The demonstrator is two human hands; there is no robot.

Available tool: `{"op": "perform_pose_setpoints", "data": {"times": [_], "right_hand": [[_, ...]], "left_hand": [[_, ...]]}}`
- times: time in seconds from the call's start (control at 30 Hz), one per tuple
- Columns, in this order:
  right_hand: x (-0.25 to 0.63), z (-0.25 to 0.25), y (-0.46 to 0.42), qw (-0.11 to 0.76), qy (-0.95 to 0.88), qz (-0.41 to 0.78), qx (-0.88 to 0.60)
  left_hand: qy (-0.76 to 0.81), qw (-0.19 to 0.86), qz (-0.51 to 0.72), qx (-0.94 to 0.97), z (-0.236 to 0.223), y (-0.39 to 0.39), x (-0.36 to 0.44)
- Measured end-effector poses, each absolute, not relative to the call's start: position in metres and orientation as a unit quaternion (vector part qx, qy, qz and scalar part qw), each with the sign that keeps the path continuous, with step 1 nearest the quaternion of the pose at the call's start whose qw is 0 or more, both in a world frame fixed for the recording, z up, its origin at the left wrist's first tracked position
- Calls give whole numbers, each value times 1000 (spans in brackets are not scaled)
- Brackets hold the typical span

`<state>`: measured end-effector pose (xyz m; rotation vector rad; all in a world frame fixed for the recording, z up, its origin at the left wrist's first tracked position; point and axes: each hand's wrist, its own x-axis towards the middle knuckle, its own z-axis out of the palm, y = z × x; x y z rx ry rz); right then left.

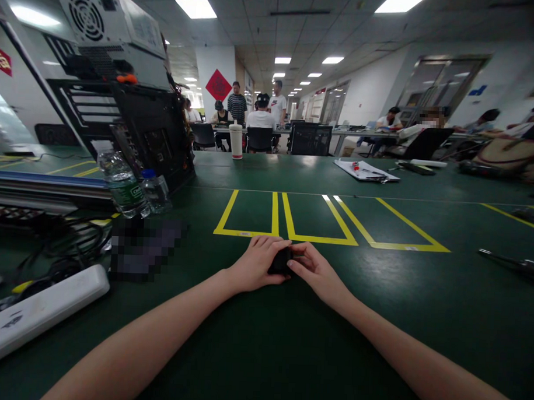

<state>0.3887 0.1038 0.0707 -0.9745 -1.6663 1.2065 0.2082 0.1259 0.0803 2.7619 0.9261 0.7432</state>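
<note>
Between my two hands is a small black block-shaped object [280, 261], whose exact kind I cannot make out. My left hand [258, 263] wraps round it from the left, with the thumb below and the fingers over its far side. From the right, my right hand [313, 270] pinches the object's right side with thumb and fingertips. Parts of the object are hidden by the fingers. Both hands are low over the green tabletop [261, 351], just in front of the yellow tape outlines [320, 240].
At left stand a black computer frame with a power supply [119, 28], a plastic water bottle [123, 183], a smaller blue-capped bottle [156, 191], cables and a white power strip [48, 312]. Further back are a white cup [236, 140] and a clipboard [366, 171]. Several people sit or stand beyond.
</note>
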Motion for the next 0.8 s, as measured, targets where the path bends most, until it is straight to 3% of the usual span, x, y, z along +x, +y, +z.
{"op": "perform_pose_setpoints", "data": {"times": [0.8], "right_hand": [[389, 71, 103, 401, -677, 471, -399]], "left_hand": [[309, 67, 247, 916, 81, 126, 209]]}}
